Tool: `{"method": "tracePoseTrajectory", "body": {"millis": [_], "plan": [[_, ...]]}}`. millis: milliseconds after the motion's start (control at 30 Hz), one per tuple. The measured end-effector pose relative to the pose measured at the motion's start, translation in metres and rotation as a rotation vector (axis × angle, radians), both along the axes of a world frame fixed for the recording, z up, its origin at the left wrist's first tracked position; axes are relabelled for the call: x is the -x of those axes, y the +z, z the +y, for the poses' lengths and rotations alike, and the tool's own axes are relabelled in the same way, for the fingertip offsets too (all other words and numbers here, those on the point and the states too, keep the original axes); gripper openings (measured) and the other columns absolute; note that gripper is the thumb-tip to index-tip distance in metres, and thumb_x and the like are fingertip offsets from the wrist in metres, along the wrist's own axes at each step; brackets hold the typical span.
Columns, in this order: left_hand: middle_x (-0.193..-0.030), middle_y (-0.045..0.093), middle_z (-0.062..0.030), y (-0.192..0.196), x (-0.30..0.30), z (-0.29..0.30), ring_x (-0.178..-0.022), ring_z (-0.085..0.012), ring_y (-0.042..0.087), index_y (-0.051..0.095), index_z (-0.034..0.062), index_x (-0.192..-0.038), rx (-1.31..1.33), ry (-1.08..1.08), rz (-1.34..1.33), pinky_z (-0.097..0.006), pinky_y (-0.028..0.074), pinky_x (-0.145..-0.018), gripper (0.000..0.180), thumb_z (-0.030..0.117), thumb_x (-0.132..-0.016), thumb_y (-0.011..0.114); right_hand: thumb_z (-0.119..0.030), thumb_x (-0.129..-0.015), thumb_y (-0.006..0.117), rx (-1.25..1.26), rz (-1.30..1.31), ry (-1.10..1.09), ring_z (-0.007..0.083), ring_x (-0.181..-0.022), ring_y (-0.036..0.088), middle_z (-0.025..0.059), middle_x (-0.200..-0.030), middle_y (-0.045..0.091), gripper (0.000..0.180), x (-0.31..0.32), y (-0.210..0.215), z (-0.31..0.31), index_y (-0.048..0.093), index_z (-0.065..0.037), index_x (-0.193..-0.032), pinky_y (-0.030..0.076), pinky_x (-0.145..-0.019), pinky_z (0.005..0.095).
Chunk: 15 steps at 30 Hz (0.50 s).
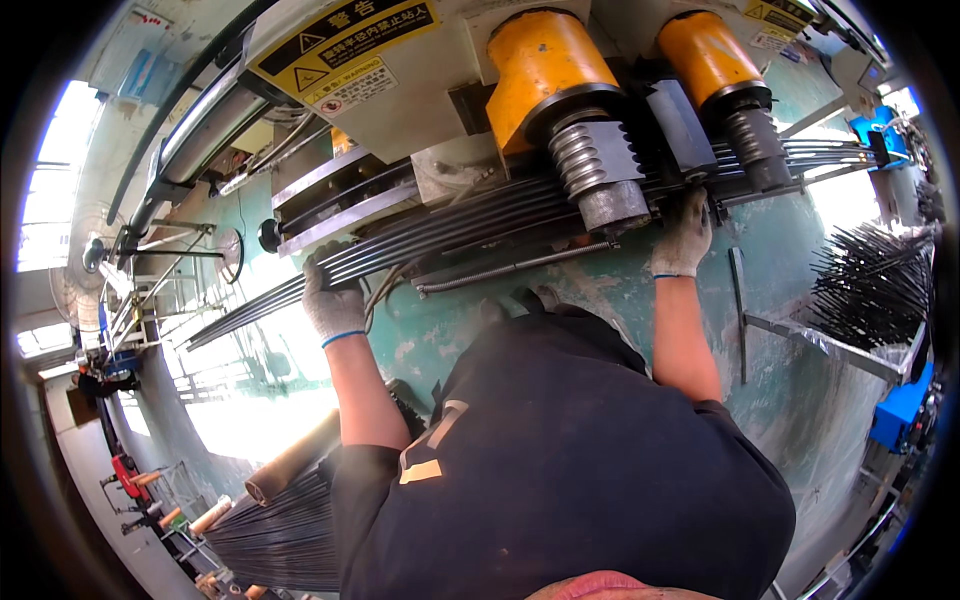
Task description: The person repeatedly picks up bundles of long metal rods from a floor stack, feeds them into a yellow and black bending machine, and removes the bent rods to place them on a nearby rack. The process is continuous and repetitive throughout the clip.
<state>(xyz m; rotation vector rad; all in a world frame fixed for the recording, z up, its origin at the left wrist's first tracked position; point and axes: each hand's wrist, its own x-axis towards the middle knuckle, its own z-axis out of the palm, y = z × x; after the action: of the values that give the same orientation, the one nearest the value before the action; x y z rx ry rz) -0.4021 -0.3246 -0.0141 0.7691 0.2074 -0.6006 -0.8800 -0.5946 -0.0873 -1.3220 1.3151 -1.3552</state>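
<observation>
Both gloved hands clamp the bundle of steel rods (450,225) at the machine.
I keep my left hand (333,305) and right hand (683,238) level so the rods sit flat under the yellow rollers (545,70).

I see grey knit work gloves with blue cuffs on my left hand (333,305) and right hand (682,237), plus a short-sleeved black shirt (560,460) with tan markings.

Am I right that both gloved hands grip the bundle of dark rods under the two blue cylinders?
Not quite: the cylinders are yellow-orange, not blue, as the head view shows. The left hand and right hand, both gloved, are on the bundle of dark rods beneath them.
</observation>
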Motion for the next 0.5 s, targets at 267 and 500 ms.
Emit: {"method": "tracePoseTrajectory", "body": {"millis": [267, 500], "plan": [[-0.125, 0.068, -0.0159, 0.016, 0.074, -0.027, -0.120, -0.0351, 0.062, 0.063, -0.0003, -0.125, 0.081, -0.303, 0.055, -0.053, 0.050, -0.105, 0.038, 0.031, -0.105, 0.058, -0.016, -0.103, 0.049, -0.151, 0.005, -0.071, 0.0256, -0.136, 0.054, 0.0187, -0.147, 0.057, 0.046, 0.000, -0.009, -0.001, 0.052, 0.007, -0.142, 0.044, -0.112, 0.0346], [-0.137, 0.061, -0.0177, 0.035, 0.073, -0.006, -0.132, -0.0353, 0.053, 0.055, 0.0007, -0.139, 0.212, -0.322, 0.144, -0.053, 0.034, -0.119, 0.048, 0.038, -0.109, 0.048, -0.014, -0.105, 0.054, -0.220, -0.001, -0.069, 0.0285, -0.132, 0.056, 0.0151, -0.152, 0.050, 0.050, 0.017, -0.031, 0.018, 0.044, -0.007, -0.153, 0.055, -0.102, 0.0374]]}}
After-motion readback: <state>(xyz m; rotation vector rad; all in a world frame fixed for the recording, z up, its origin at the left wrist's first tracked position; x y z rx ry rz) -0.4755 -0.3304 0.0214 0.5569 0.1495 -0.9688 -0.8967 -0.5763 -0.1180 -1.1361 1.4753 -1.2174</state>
